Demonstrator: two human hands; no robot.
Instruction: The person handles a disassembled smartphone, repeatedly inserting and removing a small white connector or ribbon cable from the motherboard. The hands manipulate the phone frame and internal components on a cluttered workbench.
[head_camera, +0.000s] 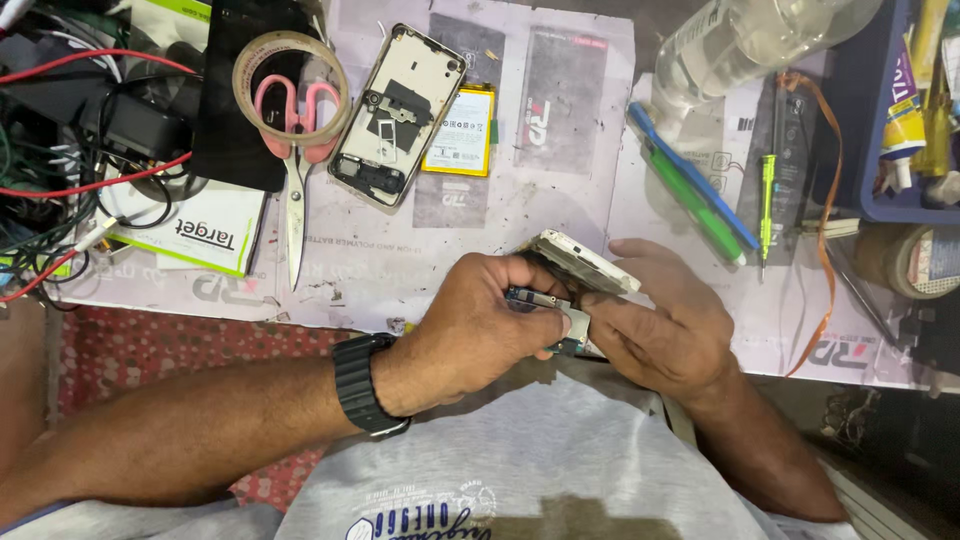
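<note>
Phone (585, 262) stripped of its back shell (400, 112) and battery (462, 130), both lying up the mat, sits tilted in my right hand (660, 335) while my left hand (480, 330) pinches what looks like its circuit board (545, 300), not yet free.

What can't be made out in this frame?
Head view only:
- Circuit board: mostly hidden by the left hand and right hand.
- White phone body: underside hidden by the fingers.
- Clear bottle: cut off by the top edge.
- Tape roll: cut off at the right.
</note>
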